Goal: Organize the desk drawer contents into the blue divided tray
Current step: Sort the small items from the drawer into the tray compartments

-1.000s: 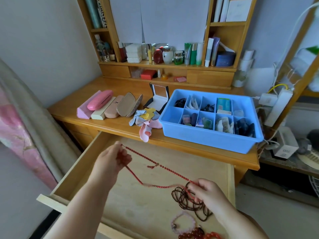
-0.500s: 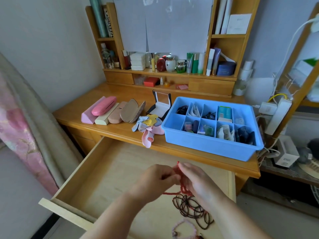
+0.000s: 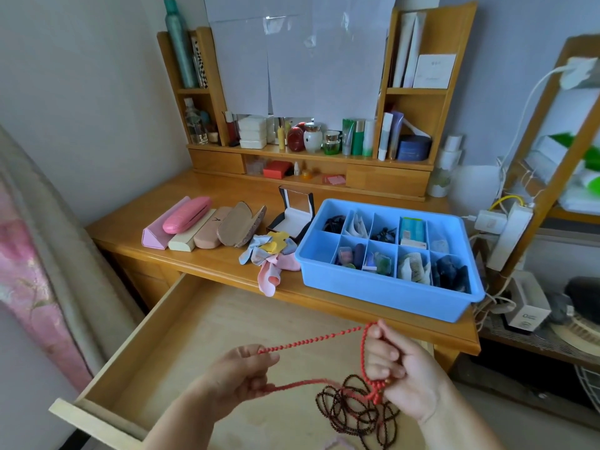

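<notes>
1. the left hand [image 3: 238, 371] has its fingers curled round a red bead strand [image 3: 311, 340], pinching it where the strand leaves the thumb and forefinger; a second run of the same strand passes out from under the lower fingers.
2. the right hand [image 3: 401, 373] grips the other part of the strand, fingers curled, with loops of red beads wound over them and a knotted red clump hanging at the heel of the palm.
3. between the two hands the upper run of beads is stretched nearly taut, rising from left to right; the lower run sags slightly.
4. a dark brown bead strand [image 3: 354, 407] lies in loose coils just under the right hand, on the floor of the open wooden drawer [image 3: 181, 336].
5. both hands hover above the drawer, in front of the desk edge.
6. on the desk [image 3: 207, 258] above, the blue divided tray [image 3: 383, 287] sits at the right, its compartments holding small items; the near-left compartment looks bare.
7. just left of the tray lies a heap of pink, blue and yellow cloths [image 3: 271, 254], then an open small box [image 3: 292, 216], then a row of glasses cases [image 3: 201, 225].
</notes>
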### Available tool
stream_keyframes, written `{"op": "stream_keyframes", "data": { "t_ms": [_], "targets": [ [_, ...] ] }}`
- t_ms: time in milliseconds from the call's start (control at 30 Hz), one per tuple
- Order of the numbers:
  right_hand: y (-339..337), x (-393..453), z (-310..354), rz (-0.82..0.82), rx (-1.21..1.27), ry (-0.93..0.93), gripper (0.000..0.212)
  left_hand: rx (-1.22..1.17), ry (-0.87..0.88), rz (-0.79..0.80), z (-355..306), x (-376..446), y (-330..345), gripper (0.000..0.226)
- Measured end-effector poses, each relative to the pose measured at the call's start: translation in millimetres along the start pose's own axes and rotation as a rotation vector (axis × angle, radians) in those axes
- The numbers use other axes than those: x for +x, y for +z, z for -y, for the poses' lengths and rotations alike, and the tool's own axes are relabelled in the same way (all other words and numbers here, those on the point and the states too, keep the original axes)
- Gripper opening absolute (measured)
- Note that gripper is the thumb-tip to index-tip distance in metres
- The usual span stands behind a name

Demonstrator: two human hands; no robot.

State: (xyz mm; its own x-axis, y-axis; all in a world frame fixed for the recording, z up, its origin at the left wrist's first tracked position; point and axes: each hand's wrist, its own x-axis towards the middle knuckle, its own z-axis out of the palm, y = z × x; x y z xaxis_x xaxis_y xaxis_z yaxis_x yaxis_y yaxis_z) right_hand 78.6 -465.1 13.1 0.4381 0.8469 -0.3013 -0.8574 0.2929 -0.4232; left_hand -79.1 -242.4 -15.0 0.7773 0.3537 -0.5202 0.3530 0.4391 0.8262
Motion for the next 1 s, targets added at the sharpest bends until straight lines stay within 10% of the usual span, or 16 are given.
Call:
{"op": "stream_keyframes", "data": {
  "t_ms": [233,467,600,700,1000],
  "targets": [
    [-8,1,-6,-0.180,0.194,-0.151,0.021,-0.692,0.114,-0.446,23,9,6,0.029],
    [10,6,-21,-0.034,-0.058,-0.186,0.029,0.753,0.576,-0.401,11,-12,56,0.046],
    [26,5,-31,0.012,-0.588,-0.133,0.037,1.022,0.705,-0.181,-4,-29,92,0.020],
    [31,0,-36,0.024,-0.789,0.008,0.035,1.190,0.681,-0.380,-14,-30,97,0.023],
    [6,-9,-25,-0.011,-0.205,0.085,0.026,-0.282,0.000,-0.240,3,-7,41,0.014]
  ]
}}
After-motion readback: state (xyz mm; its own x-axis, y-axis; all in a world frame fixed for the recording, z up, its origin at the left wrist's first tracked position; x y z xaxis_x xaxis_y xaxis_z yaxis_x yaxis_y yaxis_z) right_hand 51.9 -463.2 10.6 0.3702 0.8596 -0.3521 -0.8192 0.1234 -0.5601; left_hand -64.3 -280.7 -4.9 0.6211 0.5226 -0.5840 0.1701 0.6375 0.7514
